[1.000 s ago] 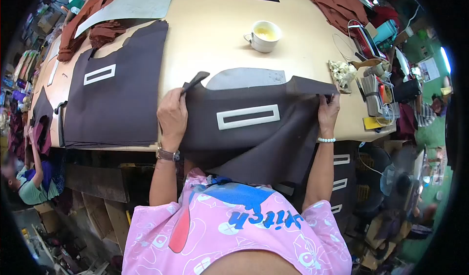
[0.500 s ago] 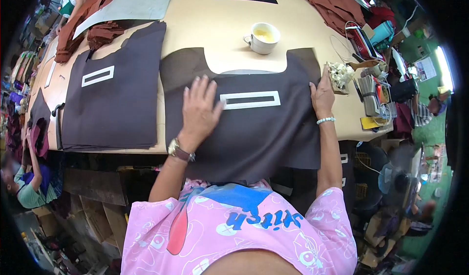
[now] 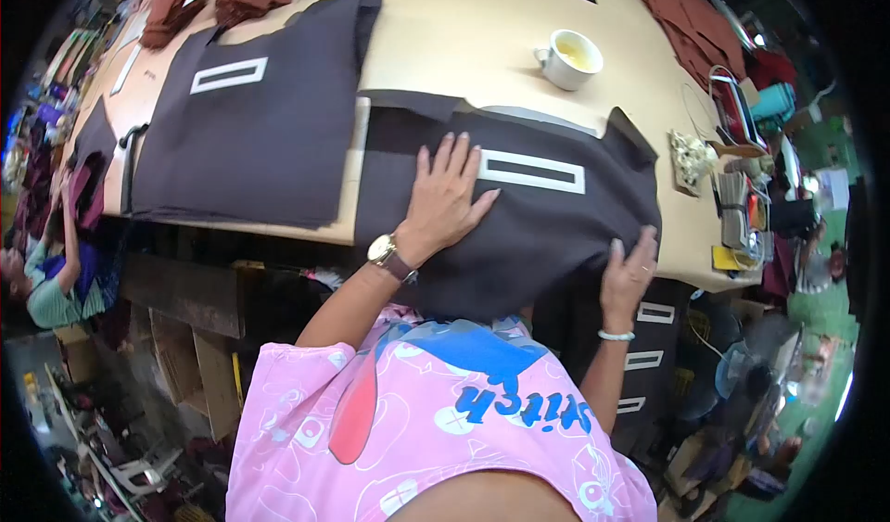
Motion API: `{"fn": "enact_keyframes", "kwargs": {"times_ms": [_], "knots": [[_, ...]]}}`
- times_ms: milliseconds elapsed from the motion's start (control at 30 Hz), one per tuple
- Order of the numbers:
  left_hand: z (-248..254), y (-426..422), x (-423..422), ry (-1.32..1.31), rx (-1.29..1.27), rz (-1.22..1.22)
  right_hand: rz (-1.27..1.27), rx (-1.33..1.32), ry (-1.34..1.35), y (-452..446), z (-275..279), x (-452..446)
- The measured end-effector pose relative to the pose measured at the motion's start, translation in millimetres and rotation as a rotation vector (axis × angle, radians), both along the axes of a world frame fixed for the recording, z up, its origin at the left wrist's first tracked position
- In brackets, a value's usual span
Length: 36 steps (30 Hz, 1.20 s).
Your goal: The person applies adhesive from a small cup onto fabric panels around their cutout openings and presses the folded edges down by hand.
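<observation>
A dark fabric piece (image 3: 519, 235) with a white rectangular frame (image 3: 533, 171) on it lies over the table's front edge, its lower part hanging toward my body. Flat on its left part rests my left hand (image 3: 447, 196), fingers spread, just left of the white frame. My right hand (image 3: 629, 276) is at the fabric's lower right edge with its fingers apart. Left of this piece lies a stack of similar dark fabric (image 3: 260, 142), which bears another white frame (image 3: 229, 75). A grey curved sheet (image 3: 542, 119) shows partly behind the fabric.
A white cup (image 3: 569, 60) with yellowish contents stands behind the fabric on the table (image 3: 445, 40). Rust-coloured cloth (image 3: 691, 26) lies at the back right. Near the right edge are a pale lumpy object (image 3: 691, 160) and a bundle (image 3: 733, 209). Another person (image 3: 60, 286) is at far left.
The fabric was lifted by both hands, then laid down. My left hand has moved onto its surface, and my right hand has come down along its right edge. The view has shifted.
</observation>
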State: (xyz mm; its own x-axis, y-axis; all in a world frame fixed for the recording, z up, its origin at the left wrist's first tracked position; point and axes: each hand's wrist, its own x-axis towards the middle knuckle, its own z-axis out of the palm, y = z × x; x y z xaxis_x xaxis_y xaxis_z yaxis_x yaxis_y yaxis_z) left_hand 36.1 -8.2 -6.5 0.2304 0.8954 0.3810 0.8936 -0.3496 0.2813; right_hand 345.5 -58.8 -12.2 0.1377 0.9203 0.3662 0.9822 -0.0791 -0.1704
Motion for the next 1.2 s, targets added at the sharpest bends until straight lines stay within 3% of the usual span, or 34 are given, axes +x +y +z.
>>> {"fn": "enact_keyframes", "kwargs": {"times_ms": [100,167,300,500,667,933,1033,1200], "knots": [[-1,-2,1,0.026,0.022,0.002,-0.196,-0.009,-0.039,1,3,41],[0,-1,1,0.055,0.024,0.002,-0.187,-0.012,-0.113,14,22,45],[-4,-1,0,0.016,0.021,-0.011,0.107,0.099,-0.167,63,55,18],[-4,0,-1,-0.012,0.010,-0.015,0.353,0.032,-0.244,152,90,-62],[-1,-1,-2,-0.019,-0.012,-0.019,0.330,-0.095,-0.351,219,86,-88],[0,-2,-2,-0.033,-0.018,-0.019,0.230,-0.476,-0.262,273,95,-105],[-2,-2,-2,-0.042,-0.009,-0.020,0.228,-0.520,-0.120,286,86,-109],[-2,-1,-2,-0.029,0.016,-0.018,0.193,-0.482,-0.127,294,71,-107]]}}
